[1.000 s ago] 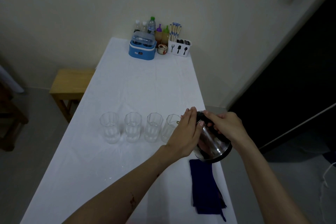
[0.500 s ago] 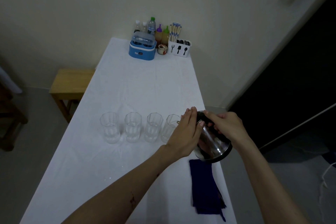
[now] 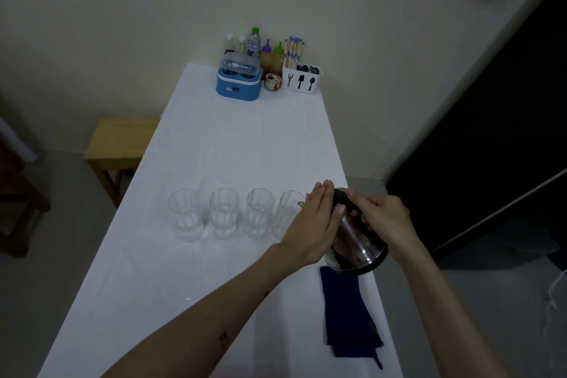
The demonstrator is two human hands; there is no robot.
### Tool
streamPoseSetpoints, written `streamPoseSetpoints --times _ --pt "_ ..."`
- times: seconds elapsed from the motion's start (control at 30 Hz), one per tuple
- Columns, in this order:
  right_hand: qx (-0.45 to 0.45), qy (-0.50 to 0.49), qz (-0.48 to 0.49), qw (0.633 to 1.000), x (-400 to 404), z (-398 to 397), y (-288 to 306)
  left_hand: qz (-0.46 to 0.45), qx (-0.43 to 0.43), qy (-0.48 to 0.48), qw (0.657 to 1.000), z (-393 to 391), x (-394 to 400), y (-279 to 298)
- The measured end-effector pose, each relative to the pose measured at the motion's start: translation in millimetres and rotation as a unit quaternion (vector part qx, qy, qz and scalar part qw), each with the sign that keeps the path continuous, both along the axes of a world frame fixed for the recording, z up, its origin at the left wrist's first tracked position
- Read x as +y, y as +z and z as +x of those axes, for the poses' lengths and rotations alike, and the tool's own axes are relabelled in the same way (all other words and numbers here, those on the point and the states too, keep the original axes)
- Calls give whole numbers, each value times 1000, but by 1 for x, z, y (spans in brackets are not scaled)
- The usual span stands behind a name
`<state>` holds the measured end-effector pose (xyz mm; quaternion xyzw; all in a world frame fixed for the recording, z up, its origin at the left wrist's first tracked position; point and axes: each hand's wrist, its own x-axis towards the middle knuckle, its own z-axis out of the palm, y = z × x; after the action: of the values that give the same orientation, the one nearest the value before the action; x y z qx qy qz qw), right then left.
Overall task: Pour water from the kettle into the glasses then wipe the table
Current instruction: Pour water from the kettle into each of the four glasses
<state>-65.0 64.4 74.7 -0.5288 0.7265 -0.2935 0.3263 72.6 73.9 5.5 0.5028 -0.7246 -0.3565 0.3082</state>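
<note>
A steel kettle (image 3: 357, 247) is tilted to the left above the white table (image 3: 233, 144), its spout over the rightmost glass (image 3: 287, 212). My right hand (image 3: 382, 219) grips the kettle's dark handle at the top. My left hand (image 3: 316, 228) lies flat against the kettle's left side, fingers straight. Several clear glasses stand in a row; the leftmost glass (image 3: 185, 215) and the two glasses beside it hold some water. A dark blue cloth (image 3: 348, 313) lies on the table just below the kettle.
At the table's far end stand a blue appliance (image 3: 239, 83), several bottles (image 3: 254, 41), a small jar (image 3: 272, 82) and a white cutlery holder (image 3: 302, 78) with chopsticks. A wooden stool (image 3: 119, 141) stands left of the table. A dark doorway lies to the right.
Nothing has visibly moved; both hands hold the tilted kettle in the same place over the rightmost glass.
</note>
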Motion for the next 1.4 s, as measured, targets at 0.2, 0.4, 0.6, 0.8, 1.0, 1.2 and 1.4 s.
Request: streamPoseSetpoints --times 0.2,0.4,0.6,0.8,1.0,1.2,1.4 --pt "-94 -54 10 994 8 -13 -22 -17 -34 -19 999 -6 -2 -1" --pt "-237 -134 23 962 18 -31 -47 -52 -80 -59 994 -19 -5 -7" --pt "-330 -222 24 917 18 -51 -80 -90 -138 -133 977 -39 -19 -13" --pt "-353 -278 18 893 -11 -64 -111 -74 -197 -160 964 -59 -54 -28" --pt "-386 -301 32 872 -47 -73 -154 -32 -246 -162 955 -73 -85 -47" --pt "-408 -312 28 858 -63 -76 -188 -5 -277 -173 945 -81 -99 -71" --pt "-426 -313 16 849 -65 -80 -207 -19 -274 -168 947 -84 -99 -87"
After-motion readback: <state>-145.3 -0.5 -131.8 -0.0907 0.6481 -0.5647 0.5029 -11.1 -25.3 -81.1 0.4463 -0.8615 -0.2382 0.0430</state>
